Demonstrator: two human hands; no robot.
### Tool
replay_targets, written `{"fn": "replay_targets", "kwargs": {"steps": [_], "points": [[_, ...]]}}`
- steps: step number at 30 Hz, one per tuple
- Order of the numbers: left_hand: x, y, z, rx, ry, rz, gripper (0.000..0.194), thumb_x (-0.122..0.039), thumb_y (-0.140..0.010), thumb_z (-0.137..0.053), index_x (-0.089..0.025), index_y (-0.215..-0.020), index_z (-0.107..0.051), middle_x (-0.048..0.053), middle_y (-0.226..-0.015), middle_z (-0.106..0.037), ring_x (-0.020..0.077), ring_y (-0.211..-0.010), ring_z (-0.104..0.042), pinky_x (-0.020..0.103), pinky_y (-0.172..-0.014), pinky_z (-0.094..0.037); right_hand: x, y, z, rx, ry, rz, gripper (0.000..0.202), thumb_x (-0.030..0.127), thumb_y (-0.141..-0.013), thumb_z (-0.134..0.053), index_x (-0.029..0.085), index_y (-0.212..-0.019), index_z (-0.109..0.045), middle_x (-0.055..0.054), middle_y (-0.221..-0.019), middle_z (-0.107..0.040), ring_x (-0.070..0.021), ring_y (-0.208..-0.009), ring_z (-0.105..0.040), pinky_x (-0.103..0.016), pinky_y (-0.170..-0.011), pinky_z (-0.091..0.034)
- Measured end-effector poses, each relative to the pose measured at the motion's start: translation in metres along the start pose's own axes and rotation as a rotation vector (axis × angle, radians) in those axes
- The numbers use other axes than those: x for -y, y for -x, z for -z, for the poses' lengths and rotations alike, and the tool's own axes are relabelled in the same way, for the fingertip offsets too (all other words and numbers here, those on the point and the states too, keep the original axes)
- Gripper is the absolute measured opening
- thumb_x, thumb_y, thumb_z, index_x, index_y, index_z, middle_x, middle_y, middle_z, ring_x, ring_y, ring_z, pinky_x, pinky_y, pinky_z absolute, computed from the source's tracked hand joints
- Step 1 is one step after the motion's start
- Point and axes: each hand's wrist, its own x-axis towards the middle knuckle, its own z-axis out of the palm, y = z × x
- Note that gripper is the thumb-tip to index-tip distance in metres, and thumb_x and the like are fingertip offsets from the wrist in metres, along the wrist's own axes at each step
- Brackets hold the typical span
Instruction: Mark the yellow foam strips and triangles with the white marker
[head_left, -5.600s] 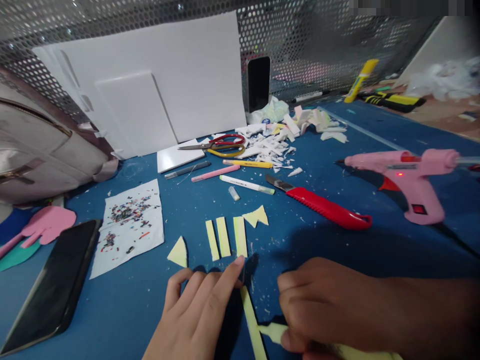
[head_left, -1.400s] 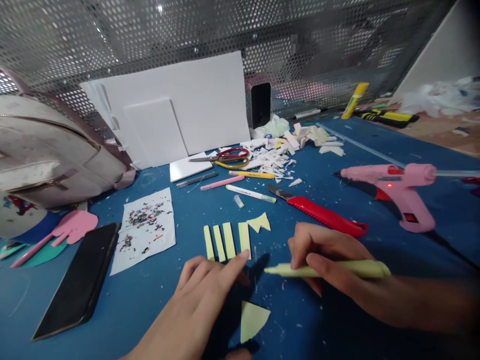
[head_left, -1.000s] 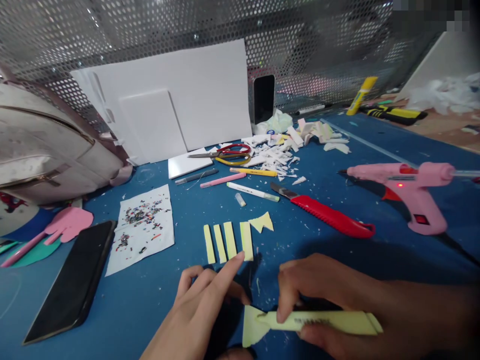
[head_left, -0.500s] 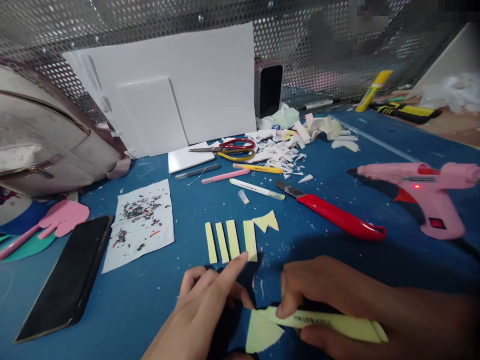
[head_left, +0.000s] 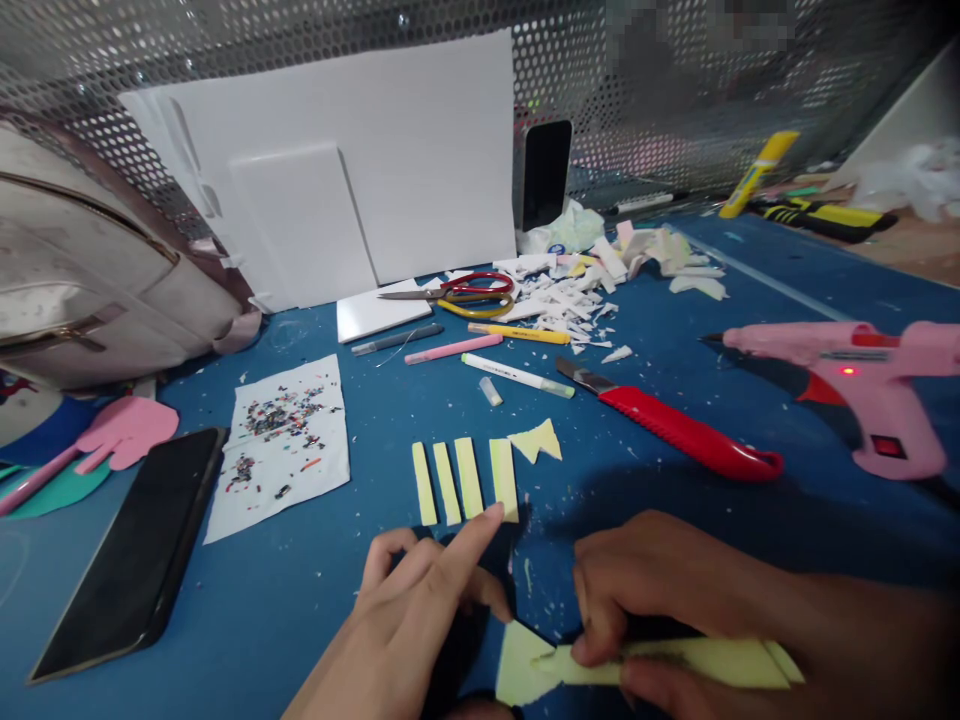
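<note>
In the head view my left hand (head_left: 427,600) rests low on the blue table, its index finger stretched toward a pale green strip (head_left: 503,470). A lower fingertip and the thumb steady a pale green fan-shaped piece (head_left: 517,665) at its edges. My right hand (head_left: 660,590) is closed round a pale green marker pen (head_left: 705,660), its tip on the fan-shaped piece. Several more narrow strips (head_left: 445,482) lie beside the first one, and a notched scrap (head_left: 540,441) lies to the right.
A red utility knife (head_left: 675,425) and a pink glue gun (head_left: 870,375), its light lit, lie to the right. Scissors (head_left: 472,295), several pens (head_left: 517,375) and white scraps (head_left: 555,305) are farther back. A phone (head_left: 127,560) and a paper with bits (head_left: 292,480) lie left.
The marker's tip has moved from the top corner of the fan-shaped piece down to its right side, as my right hand shifted right and slightly down. My left hand stays nearly the same.
</note>
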Motion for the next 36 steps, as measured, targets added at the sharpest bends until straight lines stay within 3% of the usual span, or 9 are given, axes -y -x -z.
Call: {"fn": "replay_targets", "kwargs": {"steps": [6,13,20,26,31,36], "points": [[-0.0058,-0.001,0.0023,0.017,0.045,0.03,0.105,-0.005,-0.086,-0.073,-0.041,-0.156,-0.002,-0.003,-0.12,-0.064,0.0216,-0.1,-0.057,0.041,-0.104,-0.022,-0.0004,0.0012,0.0003,0.045,-0.137,-0.117,0.02,0.031,-0.096,-0.052,0.017,-0.096,-0.067,-0.005,-0.081,-0.072,-0.018,-0.072,-0.069,-0.025,-0.063,-0.051],[-0.0087,-0.0018,0.0022,0.016,0.066,0.032,0.108,-0.003,-0.085,-0.072,-0.043,-0.155,-0.001,-0.004,-0.119,-0.063,0.0226,-0.099,-0.056,0.042,-0.103,-0.018,0.0057,-0.0009,0.0012,-0.011,-0.034,-0.14,0.016,0.031,-0.094,-0.056,0.019,-0.094,-0.066,-0.004,-0.089,-0.073,-0.0193,-0.079,-0.069,-0.027,-0.07,-0.052],[-0.0072,-0.0016,0.0023,0.017,0.051,0.009,0.111,-0.001,-0.083,-0.074,-0.043,-0.155,-0.001,-0.004,-0.119,-0.063,0.022,-0.1,-0.056,0.041,-0.103,-0.019,0.0037,-0.0028,0.0045,0.104,-0.146,-0.134,0.019,0.028,-0.093,-0.051,0.017,-0.086,-0.064,-0.004,-0.077,-0.07,-0.017,-0.07,-0.067,-0.024,-0.064,-0.051],[-0.0066,-0.0018,0.0019,0.031,0.031,0.014,0.109,-0.005,-0.086,-0.075,-0.043,-0.155,0.001,-0.004,-0.117,-0.062,0.0212,-0.101,-0.057,0.041,-0.105,-0.017,0.0062,-0.0019,0.0025,0.008,-0.06,-0.152,0.019,0.032,-0.096,-0.052,0.017,-0.093,-0.065,-0.005,-0.085,-0.071,-0.0182,-0.075,-0.067,-0.027,-0.068,-0.051],[-0.0037,-0.0016,0.0011,0.042,0.048,-0.015,0.103,-0.012,-0.089,-0.072,-0.039,-0.156,0.002,0.0,-0.121,-0.061,0.0232,-0.104,-0.057,0.043,-0.106,-0.017,0.0059,-0.002,0.0005,0.073,-0.062,-0.111,0.026,0.03,-0.099,-0.048,0.017,-0.08,-0.06,-0.002,-0.073,-0.068,-0.0152,-0.068,-0.064,-0.024,-0.065,-0.048],[-0.005,-0.0014,0.0025,0.035,0.049,0.004,0.103,-0.002,-0.087,-0.067,-0.041,-0.156,-0.001,-0.003,-0.121,-0.063,0.0214,-0.102,-0.057,0.041,-0.105,-0.019,0.0055,-0.004,0.0021,0.043,-0.152,-0.163,0.032,0.04,-0.1,-0.046,0.017,-0.082,-0.059,-0.004,-0.074,-0.067,-0.0154,-0.065,-0.061,-0.024,-0.059,-0.047]]}}
